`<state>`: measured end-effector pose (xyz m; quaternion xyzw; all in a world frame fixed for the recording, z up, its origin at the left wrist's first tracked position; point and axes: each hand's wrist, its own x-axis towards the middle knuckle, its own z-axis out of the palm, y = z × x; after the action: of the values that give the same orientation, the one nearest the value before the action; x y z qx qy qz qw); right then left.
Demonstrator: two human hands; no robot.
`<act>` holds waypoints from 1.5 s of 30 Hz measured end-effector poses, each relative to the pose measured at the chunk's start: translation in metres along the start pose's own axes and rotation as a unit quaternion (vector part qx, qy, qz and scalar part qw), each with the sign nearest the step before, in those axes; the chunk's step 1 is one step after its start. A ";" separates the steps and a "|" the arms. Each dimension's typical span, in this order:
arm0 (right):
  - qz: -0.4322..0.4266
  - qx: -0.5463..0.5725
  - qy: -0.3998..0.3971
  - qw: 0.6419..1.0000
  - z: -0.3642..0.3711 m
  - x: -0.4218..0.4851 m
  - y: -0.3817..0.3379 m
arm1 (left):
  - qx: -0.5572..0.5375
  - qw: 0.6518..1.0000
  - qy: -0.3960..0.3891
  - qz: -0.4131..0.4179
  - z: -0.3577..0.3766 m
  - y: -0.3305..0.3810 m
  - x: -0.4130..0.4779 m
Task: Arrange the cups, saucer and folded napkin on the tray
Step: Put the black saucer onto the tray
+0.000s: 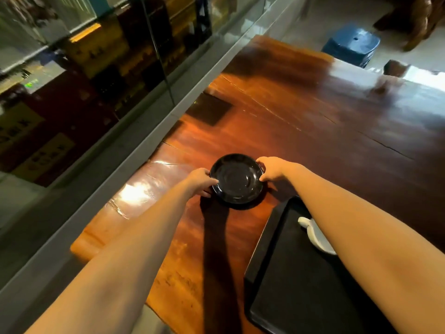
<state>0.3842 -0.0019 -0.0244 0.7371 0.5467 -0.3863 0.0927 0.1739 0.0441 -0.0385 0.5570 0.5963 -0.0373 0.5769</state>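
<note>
A glossy black saucer (236, 179) sits just above the wooden table, casting a shadow under it. My left hand (201, 181) grips its left rim and my right hand (272, 168) grips its right rim. A black rectangular tray (267, 239) lies on the table to the lower right of the saucer. On the tray stands a white cup (313, 231) with its handle pointing left, partly hidden by my right forearm. No napkin is visible.
The reddish-brown wooden table (313, 121) stretches away ahead. A dark square patch (209, 108) lies near its left edge. A glass partition (96, 92) runs along the left side. A blue stool (351, 44) stands on the floor beyond the table.
</note>
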 end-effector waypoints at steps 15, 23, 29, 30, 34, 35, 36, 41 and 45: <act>0.039 0.198 0.104 0.974 0.013 -0.019 0.024 | -0.202 0.977 0.058 0.021 0.029 0.006 -0.009; 0.033 0.333 0.144 0.931 -0.006 -0.098 0.061 | -0.229 0.970 -0.002 0.082 0.050 0.046 -0.059; 0.034 0.384 0.190 0.903 -0.001 -0.187 0.099 | -0.215 0.965 -0.070 0.133 0.085 0.070 -0.114; 0.037 0.390 0.198 0.898 0.002 -0.202 0.105 | -0.210 0.965 -0.081 0.138 0.093 0.072 -0.122; 0.056 0.443 0.215 0.869 0.023 -0.263 0.128 | -0.180 0.962 -0.127 0.162 0.126 0.073 -0.150; 0.059 0.469 0.217 0.854 0.032 -0.280 0.135 | -0.171 0.961 -0.139 0.165 0.138 0.073 -0.156; 0.059 0.489 0.218 0.842 0.040 -0.293 0.141 | -0.161 0.961 -0.146 0.169 0.147 0.070 -0.162; 0.109 0.532 0.247 0.803 0.096 -0.339 0.170 | -0.044 0.965 -0.157 0.205 0.202 0.042 -0.173; 0.164 0.582 0.261 0.753 0.154 -0.362 0.195 | -0.007 0.960 -0.199 0.199 0.252 0.017 -0.184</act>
<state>0.4461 -0.4291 0.0571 0.7994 0.0900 -0.4012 -0.4380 0.2960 -0.2366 0.0223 0.6421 0.3469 -0.0275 0.6831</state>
